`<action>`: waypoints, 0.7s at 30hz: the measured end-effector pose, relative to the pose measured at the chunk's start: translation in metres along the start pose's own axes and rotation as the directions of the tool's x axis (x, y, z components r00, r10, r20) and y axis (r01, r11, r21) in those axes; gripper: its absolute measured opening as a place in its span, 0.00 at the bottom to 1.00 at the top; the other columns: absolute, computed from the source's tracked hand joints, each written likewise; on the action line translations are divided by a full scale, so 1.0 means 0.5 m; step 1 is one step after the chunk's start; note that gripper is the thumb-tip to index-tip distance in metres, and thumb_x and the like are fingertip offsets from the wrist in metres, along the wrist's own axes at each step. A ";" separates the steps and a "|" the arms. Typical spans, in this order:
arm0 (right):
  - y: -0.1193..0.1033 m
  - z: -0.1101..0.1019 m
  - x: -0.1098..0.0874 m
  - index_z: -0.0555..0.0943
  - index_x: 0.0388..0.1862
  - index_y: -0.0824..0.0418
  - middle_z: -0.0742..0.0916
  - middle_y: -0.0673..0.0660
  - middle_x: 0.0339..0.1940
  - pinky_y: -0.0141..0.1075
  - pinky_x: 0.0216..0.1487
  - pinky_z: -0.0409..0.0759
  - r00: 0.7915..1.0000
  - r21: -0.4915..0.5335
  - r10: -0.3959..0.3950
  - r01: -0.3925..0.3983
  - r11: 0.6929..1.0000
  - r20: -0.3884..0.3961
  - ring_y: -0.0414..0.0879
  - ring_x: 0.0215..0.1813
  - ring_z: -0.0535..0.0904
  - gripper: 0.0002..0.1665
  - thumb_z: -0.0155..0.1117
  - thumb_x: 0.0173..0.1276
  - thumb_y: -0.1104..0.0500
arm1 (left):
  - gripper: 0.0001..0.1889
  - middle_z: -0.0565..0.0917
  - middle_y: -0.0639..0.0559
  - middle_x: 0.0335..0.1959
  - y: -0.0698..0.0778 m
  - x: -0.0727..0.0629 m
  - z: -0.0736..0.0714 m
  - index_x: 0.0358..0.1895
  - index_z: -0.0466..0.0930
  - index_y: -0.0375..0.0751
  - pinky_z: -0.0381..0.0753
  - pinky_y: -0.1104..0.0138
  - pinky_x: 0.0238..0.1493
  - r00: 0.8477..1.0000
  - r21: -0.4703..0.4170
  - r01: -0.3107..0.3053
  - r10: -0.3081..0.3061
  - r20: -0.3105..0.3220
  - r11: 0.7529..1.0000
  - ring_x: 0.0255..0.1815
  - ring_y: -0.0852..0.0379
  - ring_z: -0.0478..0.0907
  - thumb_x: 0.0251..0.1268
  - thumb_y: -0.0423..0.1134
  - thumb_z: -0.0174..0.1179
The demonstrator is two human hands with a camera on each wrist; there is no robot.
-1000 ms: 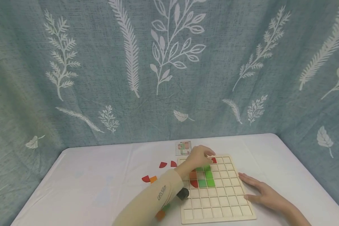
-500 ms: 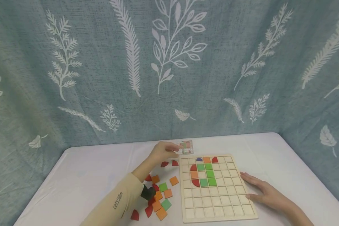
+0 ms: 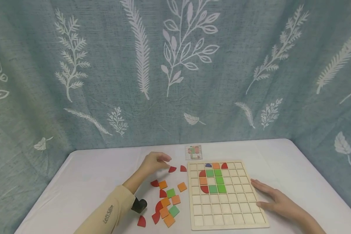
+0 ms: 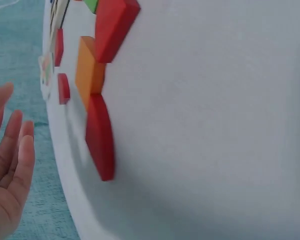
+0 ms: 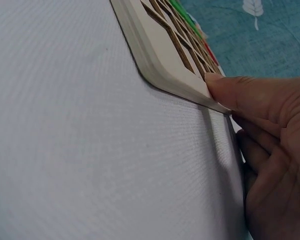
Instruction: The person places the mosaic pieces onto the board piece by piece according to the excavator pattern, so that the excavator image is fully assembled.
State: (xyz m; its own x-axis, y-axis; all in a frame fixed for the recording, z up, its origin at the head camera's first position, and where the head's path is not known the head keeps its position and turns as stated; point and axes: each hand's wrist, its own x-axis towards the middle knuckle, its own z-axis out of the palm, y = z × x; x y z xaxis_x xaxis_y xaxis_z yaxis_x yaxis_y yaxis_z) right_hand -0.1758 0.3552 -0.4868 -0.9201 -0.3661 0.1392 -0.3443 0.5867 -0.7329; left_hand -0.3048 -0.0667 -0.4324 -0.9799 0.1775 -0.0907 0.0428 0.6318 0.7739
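My left hand (image 3: 154, 163) hovers over the table, its fingertips close to a red quarter-circle tile (image 3: 172, 169). In the left wrist view, its fingers are loosely extended with nothing between them. A pale wooden grid board (image 3: 230, 209) carries a cluster of orange, green, red and blue tiles in its upper left squares. At the board's right edge lies my right hand (image 3: 278, 200), fingers stretched out. The right wrist view shows its thumb (image 5: 240, 95) touching the rim; the other fingers are partly hidden behind it.
Several loose tiles, such as an orange square (image 3: 169, 220) and a green square (image 3: 174, 211), lie left of the board. Behind it is a small pattern card (image 3: 193, 152). A patterned curtain (image 3: 152, 120) hangs at the table's far edge.
My left hand moved left from the board, past the card, to the red quarter-circle tile. A red tile sits in the board's top row. My right hand stayed at the board's edge.
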 end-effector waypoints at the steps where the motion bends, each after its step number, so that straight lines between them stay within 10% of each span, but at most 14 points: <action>1: 0.000 0.001 0.000 0.65 0.66 0.66 0.65 0.48 0.68 0.07 0.52 0.45 1.000 0.003 -0.008 0.008 1.000 -0.001 0.12 0.62 0.48 0.37 0.64 0.59 0.57 | 0.12 0.84 0.48 0.40 -0.002 0.001 0.001 0.41 0.83 0.42 0.79 0.62 0.41 1.000 0.005 0.000 0.000 0.005 1.000 0.38 0.55 0.77 0.51 0.34 0.66; 21: 0.006 0.001 0.000 0.65 0.67 0.64 0.67 0.68 0.67 0.07 0.52 0.44 1.000 0.000 0.008 -0.008 1.000 0.008 0.12 0.61 0.47 0.38 0.64 0.59 0.56 | 0.14 0.85 0.49 0.38 0.008 0.038 0.059 0.40 0.85 0.40 0.79 0.68 0.34 0.980 0.100 -0.185 0.177 0.087 0.978 0.38 0.54 0.78 0.45 0.29 0.68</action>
State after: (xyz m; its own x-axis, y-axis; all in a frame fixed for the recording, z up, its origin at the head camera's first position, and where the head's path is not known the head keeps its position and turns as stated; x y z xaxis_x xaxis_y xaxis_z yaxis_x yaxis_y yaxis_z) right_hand -0.1769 0.3565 -0.4895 -0.9213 -0.3673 0.1275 -0.3368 0.5901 -0.7337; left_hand -0.3176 -0.0383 -0.4495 -0.9362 0.3514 -0.0070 0.2426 0.6605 0.7106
